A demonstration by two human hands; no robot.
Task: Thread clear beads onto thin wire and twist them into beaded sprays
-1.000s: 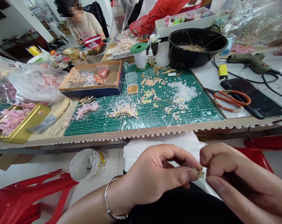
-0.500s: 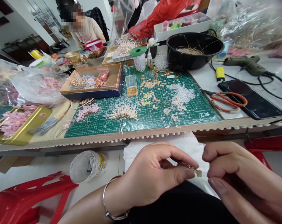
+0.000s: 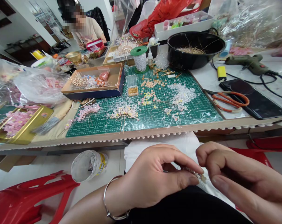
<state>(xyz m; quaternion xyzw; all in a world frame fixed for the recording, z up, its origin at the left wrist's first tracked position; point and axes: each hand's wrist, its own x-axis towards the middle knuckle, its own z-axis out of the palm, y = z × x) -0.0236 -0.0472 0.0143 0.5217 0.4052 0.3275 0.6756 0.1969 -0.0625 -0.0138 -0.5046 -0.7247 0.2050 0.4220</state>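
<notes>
Between the thumb and forefinger of my left hand (image 3: 157,174) is a small beaded piece (image 3: 203,178) with a pale yellowish tip; most of it is hidden by the fingers. Close on its right is my right hand (image 3: 239,177), fingers curled and thumb against them; whatever they grip is too fine to make out. Both hands are above my lap, in front of the table edge. On the green cutting mat (image 3: 101,126) lie a beaded hair comb (image 3: 124,112), a pink beaded piece (image 3: 87,111), clear beads (image 3: 183,95) and small flower-shaped pieces (image 3: 149,97).
Orange-handled scissors (image 3: 232,99) lie by a black phone (image 3: 255,99), with a glue gun (image 3: 248,60) behind. A black bowl (image 3: 194,59), a bead spool (image 3: 139,59) and a cardboard box (image 3: 91,90) stand farther back. A person (image 3: 89,31) sits across. A white bucket (image 3: 85,166) is below.
My right hand has come a little left and nearer to the left fingers. The left hand has shifted slightly right, still pinching the beaded piece.
</notes>
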